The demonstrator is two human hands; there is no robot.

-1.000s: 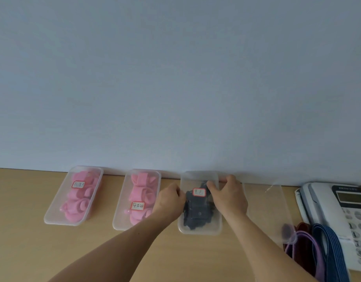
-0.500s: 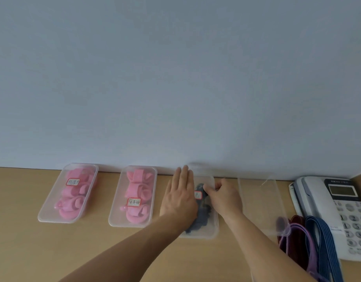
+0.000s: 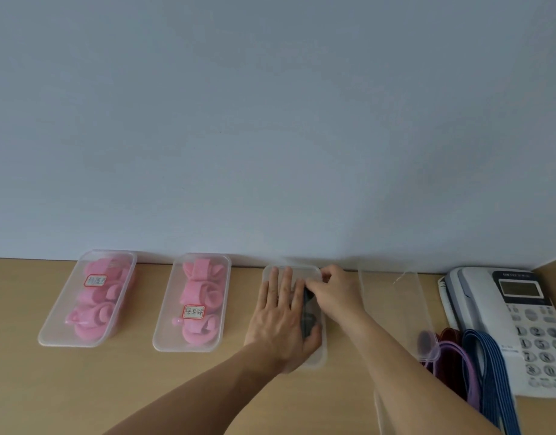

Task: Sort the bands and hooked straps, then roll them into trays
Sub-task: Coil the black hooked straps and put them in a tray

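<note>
The left hand (image 3: 281, 318) has left the side of the tray (image 3: 320, 358) and lies flat on its lid (image 3: 301, 273), fingers straight, likely pressing it shut over the dark straps (image 3: 308, 321) beneath (right hand (image 3: 336, 290) curled alongside; grip unclear).

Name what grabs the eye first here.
Two trays of pink rolls sit left by the wall. In the middle, the left hand lies flat on a third tray of dark straps, the right hand at its far end. A white phone and loose coloured bands fill the right.
</note>
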